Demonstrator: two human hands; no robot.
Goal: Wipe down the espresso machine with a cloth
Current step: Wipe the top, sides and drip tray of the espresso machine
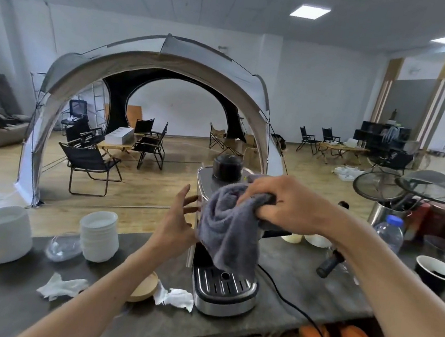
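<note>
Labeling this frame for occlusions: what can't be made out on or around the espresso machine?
Head view only:
- Front panel of the espresso machine: covered by the grey cloth hanging from the right hand.
- Machine's left side: partly hidden behind the left hand; contact unclear.
- Machine's right side and rear: blocked by the right hand and forearm.
- Black power cord: its far end drops below the counter edge.

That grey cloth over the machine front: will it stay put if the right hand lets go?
Probably not. The grey cloth hangs limp in folds, so it looks floppy. Only the right hand pins it at the espresso machine top; released, it would likely slide down.
</note>
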